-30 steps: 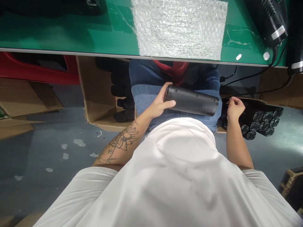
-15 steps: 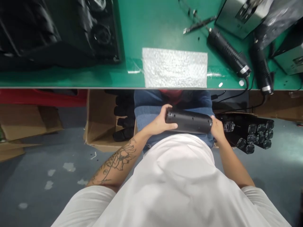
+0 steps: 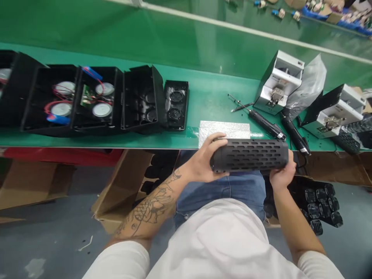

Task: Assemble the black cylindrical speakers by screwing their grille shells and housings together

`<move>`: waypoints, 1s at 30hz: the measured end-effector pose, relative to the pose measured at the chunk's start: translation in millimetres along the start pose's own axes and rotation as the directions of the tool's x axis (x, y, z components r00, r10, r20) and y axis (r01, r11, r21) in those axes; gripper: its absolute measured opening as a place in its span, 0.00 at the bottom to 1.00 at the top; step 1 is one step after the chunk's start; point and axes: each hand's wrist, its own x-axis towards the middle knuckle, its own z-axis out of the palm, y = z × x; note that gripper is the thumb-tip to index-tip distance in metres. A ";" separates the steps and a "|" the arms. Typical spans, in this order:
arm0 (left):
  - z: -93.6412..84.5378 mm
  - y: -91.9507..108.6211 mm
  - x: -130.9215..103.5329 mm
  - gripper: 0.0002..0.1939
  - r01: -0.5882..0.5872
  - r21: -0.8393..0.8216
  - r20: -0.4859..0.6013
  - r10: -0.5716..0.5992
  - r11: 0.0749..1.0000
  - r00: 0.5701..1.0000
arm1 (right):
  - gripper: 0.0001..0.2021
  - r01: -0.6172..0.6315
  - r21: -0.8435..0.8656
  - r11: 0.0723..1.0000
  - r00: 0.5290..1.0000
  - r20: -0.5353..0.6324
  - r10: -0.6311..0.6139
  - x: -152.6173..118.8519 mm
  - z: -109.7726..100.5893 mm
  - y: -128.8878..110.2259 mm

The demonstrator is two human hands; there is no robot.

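Between my two hands is a long black speaker housing (image 3: 252, 155), its slotted grille face turned up. My left hand (image 3: 207, 159) wraps round its left end, thumb below and fingers above. At the other end my right hand (image 3: 284, 172) grips the housing, with some fingers hidden behind it. It is held level above my lap, at the front edge of the green bench (image 3: 215, 95). Just behind it, a silvery foam pad (image 3: 223, 128) lies on the bench, partly covered by the housing.
Open black housings (image 3: 99, 100) with wired round speakers line the bench's left. Electric screwdrivers (image 3: 267, 124) and silver screw feeders (image 3: 279, 83) stand at the right. Below are a cardboard box (image 3: 122, 186) on the left and stacked black housings (image 3: 321, 203) on the right.
Both hands have lifted the housing from my lap up to the bench edge. It has been turned so the slotted grille shows. The view has tilted up over the bench.
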 end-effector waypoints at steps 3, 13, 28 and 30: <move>-19.7 -29.1 3.0 0.55 0.034 0.071 -0.063 -0.029 0.997 0.998 | 0.40 0.059 0.020 0.998 0.998 0.012 -0.059 34.9 38.3 -16.5; -29.2 -67.5 -12.8 0.53 0.238 0.048 -0.047 -0.236 0.970 0.971 | 0.39 -0.015 -0.009 1.000 0.996 0.090 0.016 56.0 86.6 -7.2; -18.8 -67.0 -6.7 0.62 0.373 0.058 -0.030 -0.372 0.926 0.928 | 0.33 -0.227 -0.698 0.679 0.964 -0.062 0.259 126.9 -64.0 57.3; -17.6 -66.5 -7.2 0.62 0.406 0.054 -0.028 -0.405 0.912 0.914 | 0.32 -0.193 -0.737 0.647 0.961 -0.011 0.275 125.8 -66.6 64.2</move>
